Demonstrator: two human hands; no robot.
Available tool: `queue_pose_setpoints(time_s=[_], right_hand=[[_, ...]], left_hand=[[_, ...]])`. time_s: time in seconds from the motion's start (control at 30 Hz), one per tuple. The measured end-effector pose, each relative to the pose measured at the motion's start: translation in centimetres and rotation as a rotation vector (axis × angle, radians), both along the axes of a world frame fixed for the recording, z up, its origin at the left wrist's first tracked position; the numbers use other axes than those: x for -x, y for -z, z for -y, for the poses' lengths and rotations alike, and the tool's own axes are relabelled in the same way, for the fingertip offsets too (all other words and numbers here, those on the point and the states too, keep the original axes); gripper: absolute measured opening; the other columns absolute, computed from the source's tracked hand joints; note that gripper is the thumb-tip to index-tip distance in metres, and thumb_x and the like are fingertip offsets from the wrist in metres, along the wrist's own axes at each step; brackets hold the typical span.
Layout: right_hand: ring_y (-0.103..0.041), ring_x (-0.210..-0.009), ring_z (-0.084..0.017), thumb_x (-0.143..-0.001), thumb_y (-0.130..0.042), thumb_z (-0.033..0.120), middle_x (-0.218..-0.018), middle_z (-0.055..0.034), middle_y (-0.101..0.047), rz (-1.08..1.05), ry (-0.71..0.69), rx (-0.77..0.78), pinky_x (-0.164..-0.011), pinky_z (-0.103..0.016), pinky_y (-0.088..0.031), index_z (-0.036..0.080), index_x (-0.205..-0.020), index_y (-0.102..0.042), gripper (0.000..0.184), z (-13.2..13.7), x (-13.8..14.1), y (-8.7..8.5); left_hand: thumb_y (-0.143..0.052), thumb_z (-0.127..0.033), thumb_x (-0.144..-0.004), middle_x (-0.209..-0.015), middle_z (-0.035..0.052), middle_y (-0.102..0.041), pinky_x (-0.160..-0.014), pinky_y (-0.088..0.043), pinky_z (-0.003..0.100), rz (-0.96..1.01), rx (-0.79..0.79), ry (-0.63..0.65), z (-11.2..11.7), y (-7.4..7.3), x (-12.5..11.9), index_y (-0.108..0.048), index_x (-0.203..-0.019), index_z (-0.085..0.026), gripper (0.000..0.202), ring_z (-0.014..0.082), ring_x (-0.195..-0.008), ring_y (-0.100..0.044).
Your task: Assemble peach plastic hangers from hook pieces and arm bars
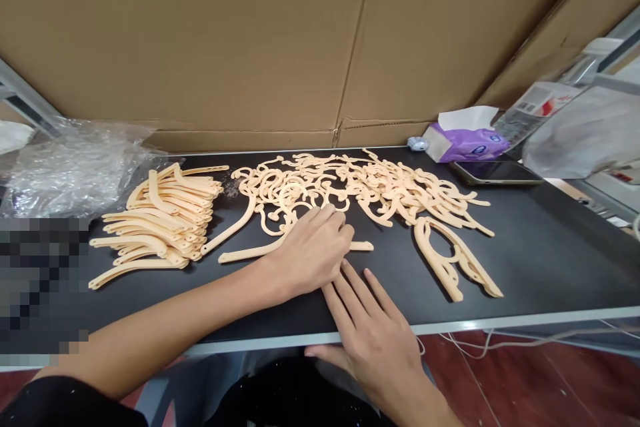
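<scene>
My left hand (320,247) is closed, its fingers curled down at the near edge of a heap of cream plastic hook pieces (390,187). What those fingers hold, if anything, is hidden. A curved hanger arm (250,253) passes out of sight beneath this hand, and a straight cream end (363,246) shows on its other side. Close by, my right hand (375,327) lies over the table's front edge with fingers stretched out, their tips touching or nearly touching my left hand. On the right lies a folded hanger (435,260) made of the same cream plastic.
Stacked hanger arms (160,220) lie at the left, before crumpled clear plastic (75,160). A purple tissue pack (470,141) and a dark tablet-like device (500,171) are at the back right. Cardboard (225,47) walls the rear of the black table (560,260).
</scene>
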State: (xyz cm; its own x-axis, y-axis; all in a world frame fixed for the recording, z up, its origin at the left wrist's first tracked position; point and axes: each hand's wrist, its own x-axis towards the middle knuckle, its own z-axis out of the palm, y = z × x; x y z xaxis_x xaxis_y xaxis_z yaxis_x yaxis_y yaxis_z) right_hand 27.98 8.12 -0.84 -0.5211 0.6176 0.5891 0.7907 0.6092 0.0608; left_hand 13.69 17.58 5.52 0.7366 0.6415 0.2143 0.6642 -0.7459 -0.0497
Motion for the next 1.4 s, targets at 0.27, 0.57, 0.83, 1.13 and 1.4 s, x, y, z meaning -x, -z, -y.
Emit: queue_pose_setpoints(time_s=[0.27, 0.57, 0.83, 1.13, 1.4], right_hand=[[-0.073, -0.090, -0.022, -0.091, -0.058, 0.011, -0.088, -0.0054, -0.078, -0.552, -0.328, 0.072, -0.078, -0.038, -0.060, 0.019, -0.105, -0.069, 0.020, -1.2, -3.4, -3.1], [-0.059, -0.094, -0.033, -0.093, -0.057, 0.044, -0.086, -0.0163, -0.072, 0.208, 0.458, 0.068, -0.079, -0.043, -0.042, 0.013, -0.079, -0.076, 0.039, -12.9, -5.2, -5.6], [-0.055, -0.090, -0.029, -0.096, -0.051, 0.029, -0.090, -0.0140, -0.070, 0.214, 0.407, 0.049, -0.075, -0.039, -0.038, 0.013, -0.078, -0.074, 0.034, -13.2, -5.6, -3.9], [-0.066, -0.077, -0.026, -0.095, -0.052, 0.032, -0.083, -0.0108, -0.075, -0.053, 0.513, 0.130, -0.071, -0.037, -0.039, 0.016, -0.089, -0.070, 0.025, -13.4, -7.1, -4.4], [-0.064, -0.066, -0.024, -0.092, -0.050, 0.031, -0.083, -0.0084, -0.075, -0.186, 0.556, 0.181, -0.057, -0.032, -0.034, 0.019, -0.118, -0.065, 0.032, -13.1, -7.2, -5.2]], left_hand=[[-0.047, -0.014, -0.097, -0.095, 0.0056, -0.059, -0.072, -0.049, 0.036, 0.005, 0.061, -0.072, 3.3, 0.2, 2.8, -0.054, -0.089, -0.017, 0.011, 0.0217, -0.084, -0.057], [-0.047, -0.004, -0.089, -0.082, 0.0033, -0.059, -0.069, -0.049, 0.034, 0.077, -0.045, -0.074, 4.4, 1.9, 3.0, -0.051, -0.084, -0.019, 0.016, 0.0205, -0.079, -0.057], [-0.049, -0.007, -0.089, -0.080, 0.0039, -0.061, -0.065, -0.047, 0.035, 0.104, -0.049, -0.053, 4.2, 2.0, 3.0, -0.053, -0.083, -0.018, 0.012, 0.0207, -0.077, -0.059], [-0.046, -0.020, -0.098, -0.077, 0.0038, -0.063, -0.061, -0.044, 0.034, 0.170, -0.091, -0.040, 3.7, 2.4, 3.2, -0.055, -0.080, -0.017, 0.020, 0.0199, -0.073, -0.060], [-0.048, -0.024, -0.100, -0.075, 0.0016, -0.062, -0.061, -0.041, 0.032, 0.229, -0.142, -0.035, 3.5, 2.4, 3.2, -0.054, -0.079, -0.017, 0.023, 0.0176, -0.068, -0.058]])
